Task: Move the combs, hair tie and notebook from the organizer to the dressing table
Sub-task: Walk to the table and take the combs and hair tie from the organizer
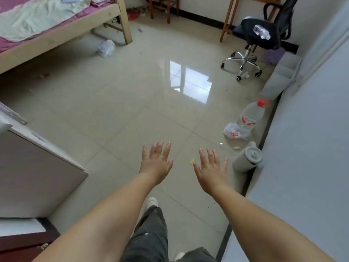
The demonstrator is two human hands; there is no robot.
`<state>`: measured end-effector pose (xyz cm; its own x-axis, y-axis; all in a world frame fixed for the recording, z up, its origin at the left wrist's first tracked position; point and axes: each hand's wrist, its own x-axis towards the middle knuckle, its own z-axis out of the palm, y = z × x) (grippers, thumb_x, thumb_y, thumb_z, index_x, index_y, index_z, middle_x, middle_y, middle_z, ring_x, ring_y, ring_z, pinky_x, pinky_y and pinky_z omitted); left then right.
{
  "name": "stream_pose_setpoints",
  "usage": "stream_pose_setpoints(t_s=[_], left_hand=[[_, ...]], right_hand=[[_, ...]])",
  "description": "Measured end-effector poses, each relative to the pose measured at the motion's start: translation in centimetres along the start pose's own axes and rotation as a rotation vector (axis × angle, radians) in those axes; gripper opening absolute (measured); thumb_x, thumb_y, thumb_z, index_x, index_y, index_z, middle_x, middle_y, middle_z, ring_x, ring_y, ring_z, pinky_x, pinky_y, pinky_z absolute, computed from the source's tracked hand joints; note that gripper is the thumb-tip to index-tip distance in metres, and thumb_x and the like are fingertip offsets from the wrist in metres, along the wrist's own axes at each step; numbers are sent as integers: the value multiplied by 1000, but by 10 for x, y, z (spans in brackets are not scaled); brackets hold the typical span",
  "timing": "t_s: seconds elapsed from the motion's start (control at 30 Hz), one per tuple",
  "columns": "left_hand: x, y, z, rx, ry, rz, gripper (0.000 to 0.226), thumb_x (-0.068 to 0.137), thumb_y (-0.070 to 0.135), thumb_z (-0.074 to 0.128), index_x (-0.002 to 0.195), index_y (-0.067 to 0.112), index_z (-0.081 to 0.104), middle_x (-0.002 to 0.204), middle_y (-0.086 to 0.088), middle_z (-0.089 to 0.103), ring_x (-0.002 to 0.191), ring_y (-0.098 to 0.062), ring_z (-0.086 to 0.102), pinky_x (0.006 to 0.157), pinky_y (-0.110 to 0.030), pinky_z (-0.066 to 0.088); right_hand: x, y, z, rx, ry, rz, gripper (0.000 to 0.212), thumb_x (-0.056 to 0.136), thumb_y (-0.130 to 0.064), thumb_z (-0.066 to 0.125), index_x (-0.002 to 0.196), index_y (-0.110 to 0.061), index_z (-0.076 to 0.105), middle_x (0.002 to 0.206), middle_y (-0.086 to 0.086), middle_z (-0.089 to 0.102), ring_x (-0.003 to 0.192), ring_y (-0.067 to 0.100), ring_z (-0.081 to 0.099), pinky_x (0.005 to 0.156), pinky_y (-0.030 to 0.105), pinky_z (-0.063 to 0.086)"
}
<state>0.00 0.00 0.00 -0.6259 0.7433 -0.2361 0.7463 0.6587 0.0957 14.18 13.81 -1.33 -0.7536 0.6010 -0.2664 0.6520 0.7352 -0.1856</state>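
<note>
Grey trouser leg (149, 235), white shoe (152, 201) seen lowest in frame. Left hand (156, 163), right hand (211, 171) held out over tiled floor (113, 110), fingers spread, palms down, nothing gripped. Grey lidded container (247, 157) near wall, right. Red-capped bottle (251, 116), plastic bag (236, 132) beyond. Office chair (264, 35), bed (47, 31) farthest. Combs, hair tie, notebook, organizer: not located in view.

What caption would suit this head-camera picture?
Both empty hands, left and right, stretch out open above a glossy tiled floor.
</note>
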Motion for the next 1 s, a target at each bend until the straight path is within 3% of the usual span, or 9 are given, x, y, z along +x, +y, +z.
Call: stream_pose_setpoints(t_s=[0.53,0.8,1.0], left_hand=[[364,-78,-115,35,-1,141,62,94,46,19,146,22,-5,157,-7,6,145,-23,2,114,-55,-4],[581,-41,-149,64,4,270,61,94,48,14,144,25,-10,159,-5,1,146,-25,-3,115,-54,-5],[746,-18,-206,-20,43,133,60,95,44,19,146,23,-6,157,-5,6,145,-23,2,115,-53,-2]], right_hand=[[342,-49,-103,134,62,181,58,94,-48,21,146,-33,0,159,1,9,145,20,4,114,57,0],[536,11,-157,105,70,228,58,95,-49,19,146,-33,-2,159,3,9,146,23,5,114,56,1],[702,68,-230,45,56,205,58,95,-47,19,147,-30,0,158,3,11,145,20,5,114,55,0]])
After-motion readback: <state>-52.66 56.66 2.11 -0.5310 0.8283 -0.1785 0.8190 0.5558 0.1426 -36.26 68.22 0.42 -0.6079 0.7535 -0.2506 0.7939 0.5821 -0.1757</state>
